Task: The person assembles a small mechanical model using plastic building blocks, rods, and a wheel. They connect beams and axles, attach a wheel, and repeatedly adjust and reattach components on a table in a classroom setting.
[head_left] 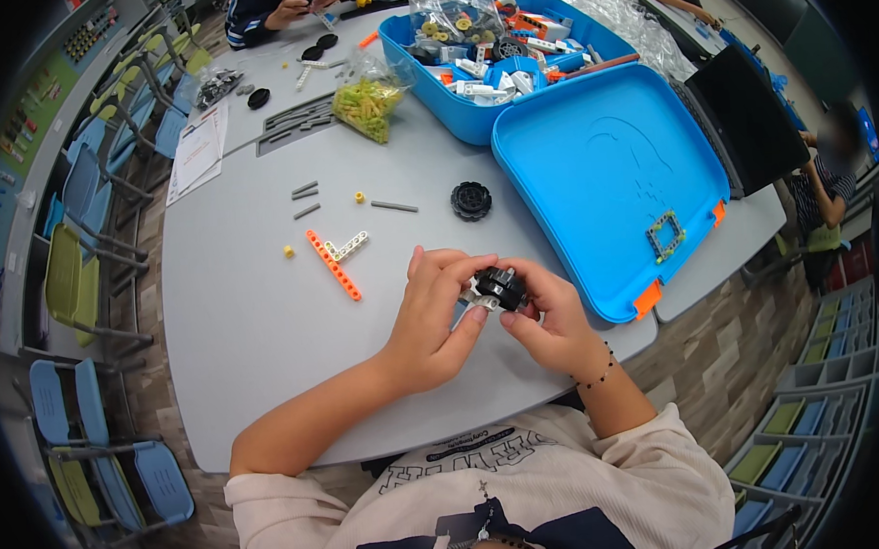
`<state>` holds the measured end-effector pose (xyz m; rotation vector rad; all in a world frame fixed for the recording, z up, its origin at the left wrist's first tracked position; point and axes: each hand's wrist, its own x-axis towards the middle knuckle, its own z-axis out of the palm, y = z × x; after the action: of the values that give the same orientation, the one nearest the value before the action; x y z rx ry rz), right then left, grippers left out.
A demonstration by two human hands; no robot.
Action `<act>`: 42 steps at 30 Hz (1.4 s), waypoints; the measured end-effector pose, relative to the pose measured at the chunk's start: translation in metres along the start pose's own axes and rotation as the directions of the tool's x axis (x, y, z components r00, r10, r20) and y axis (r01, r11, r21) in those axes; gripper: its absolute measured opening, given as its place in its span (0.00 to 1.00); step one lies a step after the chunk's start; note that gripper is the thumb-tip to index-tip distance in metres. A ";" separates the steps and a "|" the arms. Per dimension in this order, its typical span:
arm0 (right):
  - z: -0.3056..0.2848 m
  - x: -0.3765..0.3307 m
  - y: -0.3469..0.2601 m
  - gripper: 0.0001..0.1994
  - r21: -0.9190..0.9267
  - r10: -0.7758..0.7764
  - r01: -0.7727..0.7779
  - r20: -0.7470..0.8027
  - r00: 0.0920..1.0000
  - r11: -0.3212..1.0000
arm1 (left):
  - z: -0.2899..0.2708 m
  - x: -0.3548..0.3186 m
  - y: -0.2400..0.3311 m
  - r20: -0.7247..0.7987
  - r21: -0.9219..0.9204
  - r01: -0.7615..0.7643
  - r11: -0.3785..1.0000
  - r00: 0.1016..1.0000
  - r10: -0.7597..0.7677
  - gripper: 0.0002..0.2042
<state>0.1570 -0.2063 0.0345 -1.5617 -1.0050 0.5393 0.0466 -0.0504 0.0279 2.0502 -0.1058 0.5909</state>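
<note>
We hold a small black plastic wheel part (500, 287) near the worktop's (265, 331) front edge, left hand (432, 319) and right hand (551, 321) both clamped on it. It looks light, stiff; we grip its rim.

open tabletop (256, 332) left of orange beam (333, 264)

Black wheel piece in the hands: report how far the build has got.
Done: an orange beam joined to a white beam lies on the table. In hand: left hand and right hand both grip the black wheel piece. Left: another black wheel, grey pins and yellow connectors lie loose.
</note>
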 end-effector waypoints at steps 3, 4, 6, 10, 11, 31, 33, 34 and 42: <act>0.003 0.002 -0.001 0.23 -0.109 -0.055 0.051 -0.032 0.998 0.993 | -0.001 0.003 -0.003 0.016 -0.003 -0.016 1.000 1.000 0.016 0.22; 0.004 0.001 -0.002 0.23 -0.130 -0.058 0.052 -0.042 0.997 0.990 | -0.001 0.003 -0.003 0.018 -0.012 -0.014 1.000 1.000 0.014 0.22; 0.004 0.001 -0.003 0.22 -0.133 -0.077 0.072 -0.038 0.996 0.988 | 0.000 0.003 -0.003 0.017 -0.026 -0.007 1.000 1.000 0.008 0.22; 0.005 0.002 -0.003 0.23 -0.125 -0.089 0.081 -0.064 0.994 0.989 | 0.001 0.002 -0.002 0.015 -0.035 0.015 0.999 1.000 -0.014 0.21; 0.006 0.002 -0.003 0.23 -0.153 -0.103 0.093 -0.061 0.993 0.984 | 0.001 0.003 -0.001 0.018 -0.023 0.016 1.000 1.000 -0.016 0.21; -0.016 0.019 -0.005 0.24 0.044 0.064 -0.072 0.162 0.985 0.996 | -0.020 0.010 0.020 0.056 0.302 0.012 0.953 0.998 -0.031 0.23; -0.016 0.018 -0.004 0.22 -0.008 0.041 -0.040 0.174 0.984 0.999 | -0.018 0.007 0.020 0.039 0.339 -0.012 0.941 0.999 -0.001 0.23; -0.015 0.017 -0.004 0.21 -0.036 0.026 -0.020 0.173 0.985 0.999 | -0.017 0.006 0.021 0.034 0.362 -0.030 0.932 0.999 0.019 0.23; -0.010 0.017 -0.003 0.19 -0.054 -0.071 0.081 0.158 0.985 0.995 | -0.016 0.006 0.025 0.014 0.433 -0.048 0.900 0.999 0.046 0.25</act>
<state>0.1724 -0.1977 0.0431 -1.5448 -1.2046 0.5900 0.0388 -0.0490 0.0571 2.4869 -0.0256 0.6876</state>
